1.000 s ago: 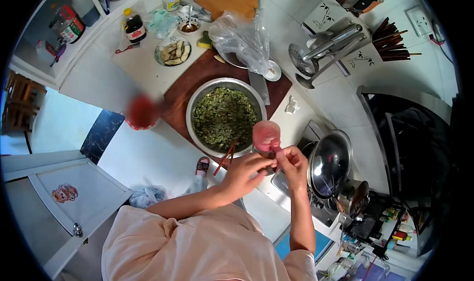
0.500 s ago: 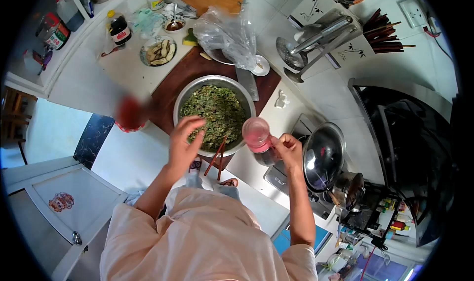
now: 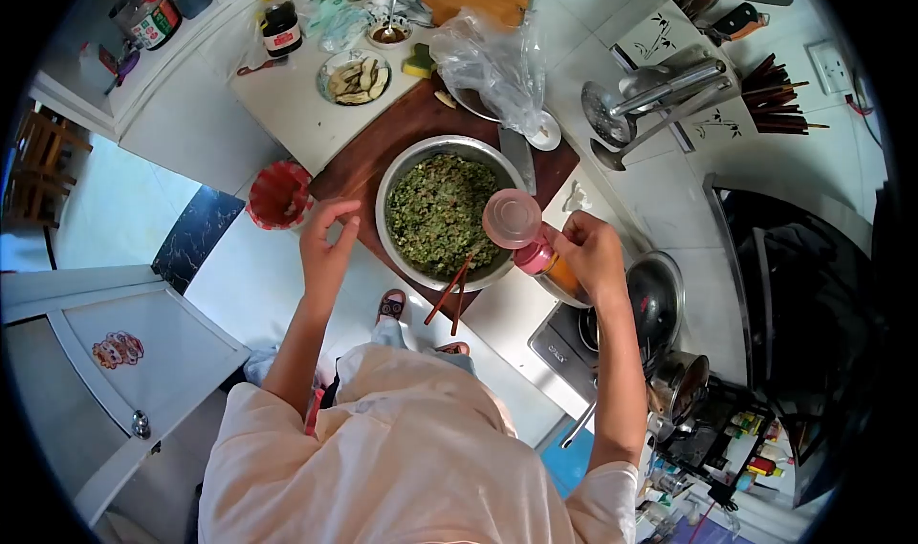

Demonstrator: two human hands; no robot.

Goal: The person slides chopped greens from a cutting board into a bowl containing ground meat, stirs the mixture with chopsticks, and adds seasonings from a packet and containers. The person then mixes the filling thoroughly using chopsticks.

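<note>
My right hand grips a small clear jar with a pink collar, tilted beside the right rim of a metal bowl. Its clear pink flip lid stands open over the rim; something orange shows near my fingers. Chopped green filling fills the bowl, with brown chopsticks leaning over the near rim. My left hand is held off the bowl's left side, fingers curved and apart from the thumb, holding nothing. The bowl rests on a dark red-brown board.
A cleaver lies right of the bowl beside a plastic bag. Behind are a plate of pale slices and a dark sauce bottle. A red container stands left. At right are a pan and a pot.
My left hand has drawn left, away from over the bowl. My right hand has turned and tilted the jar at the bowl's right rim. The whole view has shifted.
</note>
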